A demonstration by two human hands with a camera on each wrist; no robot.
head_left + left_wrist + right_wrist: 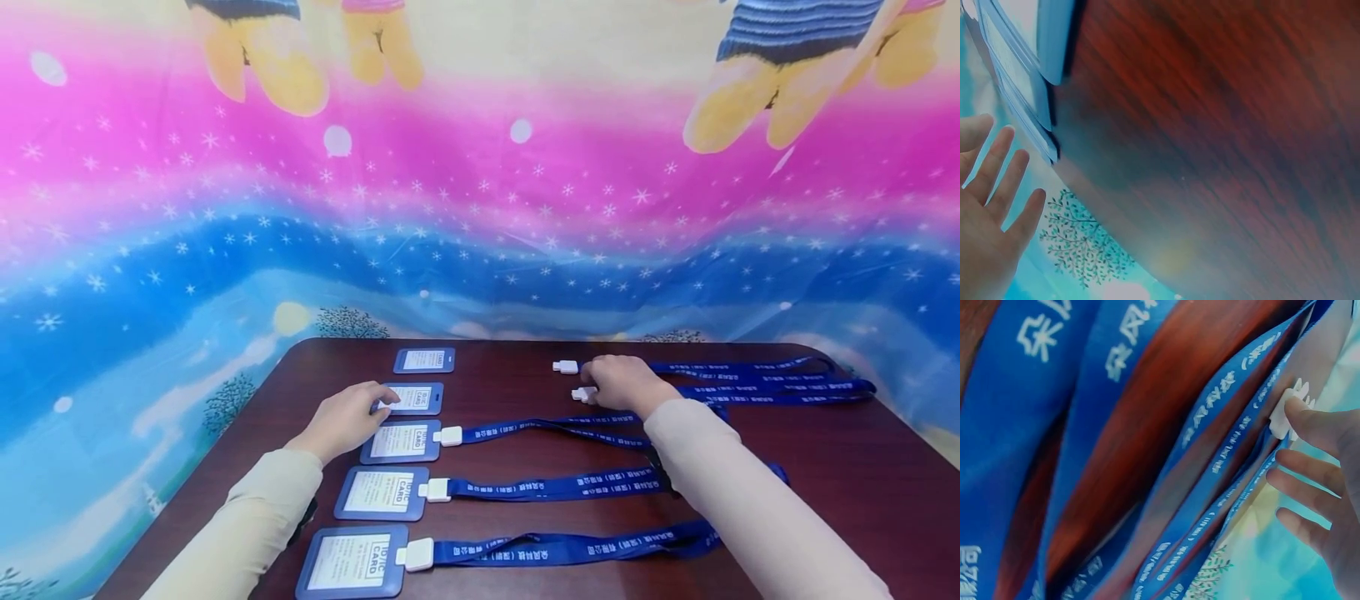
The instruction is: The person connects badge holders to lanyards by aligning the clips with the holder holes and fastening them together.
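My left hand [348, 418] is over the left end of a blue badge holder [416, 398], second from the back in a column of several. Its fingers look spread and fairly straight in the left wrist view, a small gap from the holders. At the front end of a blue lanyard [750, 392], my right hand [626, 382] pinches a white plastic clip [1281, 415]. The thumb lies against that clip in the right wrist view; the index finger is mostly hidden there. A second loose white clip [566, 367] lies just behind it.
Three nearer holders, such as the front one [352, 561], join lanyards through white clips [420, 554]. At the back lies a holder [425, 360] without a lanyard. A patterned curtain [480, 208] rises behind the dark wooden table [510, 467].
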